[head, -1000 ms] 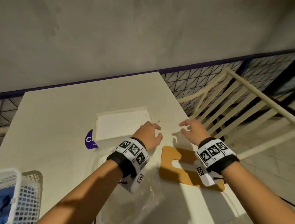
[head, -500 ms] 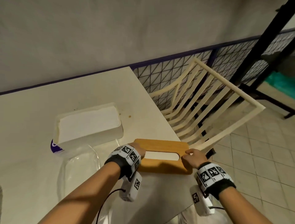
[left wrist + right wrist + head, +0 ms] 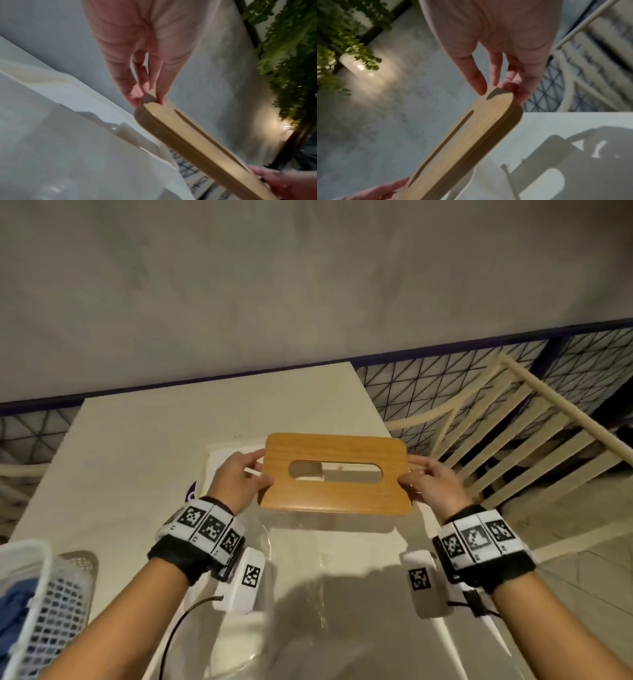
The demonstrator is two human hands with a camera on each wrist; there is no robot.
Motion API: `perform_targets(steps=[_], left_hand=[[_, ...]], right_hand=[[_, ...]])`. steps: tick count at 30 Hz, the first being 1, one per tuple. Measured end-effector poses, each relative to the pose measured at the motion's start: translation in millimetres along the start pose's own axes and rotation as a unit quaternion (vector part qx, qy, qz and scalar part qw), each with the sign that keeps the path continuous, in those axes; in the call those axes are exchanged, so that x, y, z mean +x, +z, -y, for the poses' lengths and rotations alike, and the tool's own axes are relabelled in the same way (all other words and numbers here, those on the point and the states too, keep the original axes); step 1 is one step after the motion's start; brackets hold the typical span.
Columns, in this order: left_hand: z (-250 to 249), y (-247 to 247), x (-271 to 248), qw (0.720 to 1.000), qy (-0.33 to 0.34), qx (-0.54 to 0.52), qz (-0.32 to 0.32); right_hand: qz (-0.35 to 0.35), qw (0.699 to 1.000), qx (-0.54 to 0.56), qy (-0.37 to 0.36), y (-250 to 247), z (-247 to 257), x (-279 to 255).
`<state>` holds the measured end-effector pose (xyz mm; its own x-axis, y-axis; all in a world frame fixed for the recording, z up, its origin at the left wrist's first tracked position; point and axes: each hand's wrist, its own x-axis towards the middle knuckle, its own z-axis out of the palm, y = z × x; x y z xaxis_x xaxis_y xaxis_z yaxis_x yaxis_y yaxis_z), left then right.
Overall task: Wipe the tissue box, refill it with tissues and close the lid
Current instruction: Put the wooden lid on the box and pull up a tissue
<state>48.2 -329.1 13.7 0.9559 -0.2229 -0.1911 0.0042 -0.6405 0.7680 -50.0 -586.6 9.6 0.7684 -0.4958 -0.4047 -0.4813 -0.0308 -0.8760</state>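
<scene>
Between the left hand [image 3: 236, 479] and the right hand [image 3: 433, 482], a flat tan wooden lid with rounded corners and a long oval slot [image 3: 335, 474] is held clear above the pale bench [image 3: 144, 460]. Each hand pinches one short end, thumb on top, fingers beneath, as the wrist views confirm. Lid judged rigid, thin and light; the smooth face could slip from a fingertip pinch, so a hold at both short ends looks right and keeps it level. Just beyond the left hand sits the white rectangular tissue box [image 3: 219, 455], mostly hidden by hand and lid; whether it is filled cannot be told. Lid not yet seated. Crumpled clear plastic wrap [image 3: 298, 570] lies nearer than both hands.
</scene>
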Motion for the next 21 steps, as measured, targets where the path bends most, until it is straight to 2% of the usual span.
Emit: perform_targets(steps=[2, 5, 9, 13, 16, 19, 21], left_hand=[[18, -24, 3, 0.998, -0.034, -0.03, -0.034], [44, -53, 9, 0.984, -0.083, -0.141, -0.066], [70, -67, 23, 0.976, -0.103, -0.179, -0.075], [82, -64, 35, 0.981, -0.097, -0.148, -0.078], [89, -59, 40, 0.992, -0.087, -0.065, -0.07], [96, -55, 40, 0.997, -0.028, 0.062, -0.048], [100, -56, 39, 0.996, -0.017, 0.081, -0.034]], right_hand=[[0.026, 0.999, -0.03, -0.023, 32, 17, 12], [0.046, 0.996, -0.065, -0.051, 72, 37, 28], [0.08, 0.994, -0.074, -0.027, 106, 52, 45], [0.067, 0.99, -0.121, -0.017, 126, 49, 59], [0.051, 0.986, -0.155, -0.025, 134, 42, 63], [0.043, 0.979, -0.193, -0.059, 133, 34, 63], [0.054, 0.974, -0.206, -0.074, 133, 29, 63]])
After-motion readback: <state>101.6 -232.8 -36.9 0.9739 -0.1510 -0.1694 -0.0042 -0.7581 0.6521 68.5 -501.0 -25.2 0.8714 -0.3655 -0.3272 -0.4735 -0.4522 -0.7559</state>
